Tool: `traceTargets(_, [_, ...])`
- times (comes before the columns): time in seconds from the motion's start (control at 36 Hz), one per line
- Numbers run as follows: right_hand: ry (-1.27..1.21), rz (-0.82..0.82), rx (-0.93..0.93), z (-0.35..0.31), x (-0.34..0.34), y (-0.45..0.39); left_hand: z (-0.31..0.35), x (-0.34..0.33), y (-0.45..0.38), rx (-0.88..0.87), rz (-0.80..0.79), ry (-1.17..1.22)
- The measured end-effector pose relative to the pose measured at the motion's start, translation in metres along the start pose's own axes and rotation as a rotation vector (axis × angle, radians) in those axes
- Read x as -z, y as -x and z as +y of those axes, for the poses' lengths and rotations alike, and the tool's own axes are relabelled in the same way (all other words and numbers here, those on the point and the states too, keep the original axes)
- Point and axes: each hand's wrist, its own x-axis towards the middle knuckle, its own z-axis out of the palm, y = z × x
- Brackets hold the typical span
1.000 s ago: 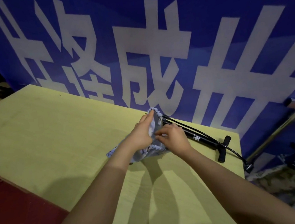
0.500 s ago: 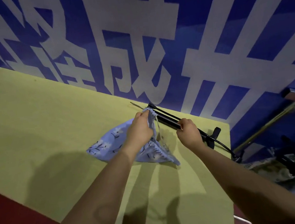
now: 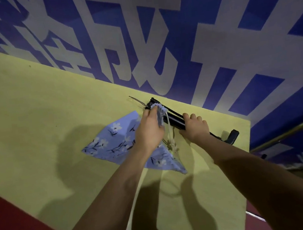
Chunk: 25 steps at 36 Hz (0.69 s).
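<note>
seen from above, a left hand (image 3: 149,129) pinches the gathered mouth of a blue flowered cloth bag (image 3: 112,142) lying on a yellow table (image 3: 32,114). just beside it, the right hand (image 3: 194,127) wraps around a black pump (image 3: 172,119) by the blue banner (image 3: 175,35). the pump's middle is hidden under that hand, and the bag's cord (image 3: 171,141) is hard to make out.

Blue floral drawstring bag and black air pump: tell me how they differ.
The blue floral drawstring bag is soft and patterned; the black air pump is rigid and plain. The bag spreads wide; the pump is long and thin. Both rest on the yellow table.
</note>
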Motion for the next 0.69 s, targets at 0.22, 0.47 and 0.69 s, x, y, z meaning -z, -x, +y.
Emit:
traceTargets(0.22, [0.008,0.019,0.020,-0.006,0.007,0.015,-0.004,0.002,0.010,0.025,-0.011,0.033])
traceTargets(0.47, [-0.116,0.294,0.018,0.002,0.045,0.069,-0.008,0.013,0.040,0.019,-0.047,0.071])
traceTargets(0.69, [-0.096,0.350,-0.011,-0.001,0.063,0.128,-0.015,0.038,0.068,0.035,0.062,0.237])
